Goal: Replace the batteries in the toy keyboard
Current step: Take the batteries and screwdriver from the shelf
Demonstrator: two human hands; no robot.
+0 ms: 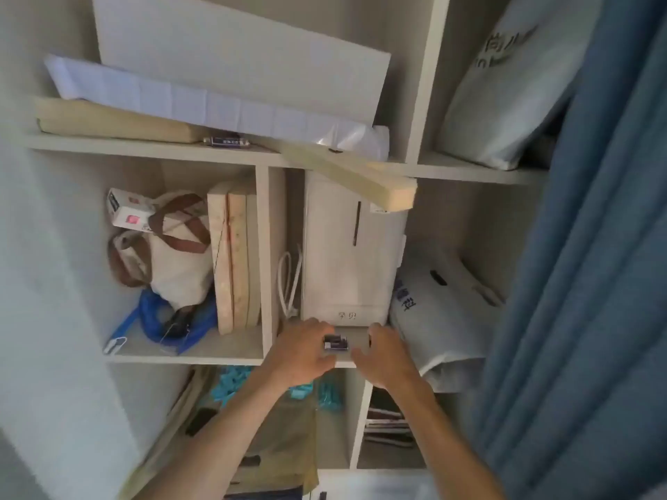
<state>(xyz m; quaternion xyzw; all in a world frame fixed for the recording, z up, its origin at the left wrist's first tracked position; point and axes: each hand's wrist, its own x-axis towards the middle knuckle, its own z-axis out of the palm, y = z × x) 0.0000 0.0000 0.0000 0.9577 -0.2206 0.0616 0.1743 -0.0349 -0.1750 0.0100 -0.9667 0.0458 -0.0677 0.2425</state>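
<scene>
A small dark pack of batteries (336, 342) sits at the front edge of the middle shelf (346, 363). My left hand (301, 351) pinches its left end between thumb and fingers. My right hand (386, 355) hovers just right of the pack, fingers spread and holding nothing. Directly behind the pack stands a tall white case (346, 254) with printed characters near its base. A second dark wrapped battery pack (226, 141) lies on the upper shelf. I cannot make out a toy keyboard for certain.
A wooden beam (355, 176) juts out over the white case. White cables (288, 283) hang on the case's left and a white plastic bag (440, 312) lies on its right. The left cubby holds boards (234, 258) and a canvas bag (173, 261). A blue curtain (592, 283) hangs at the right.
</scene>
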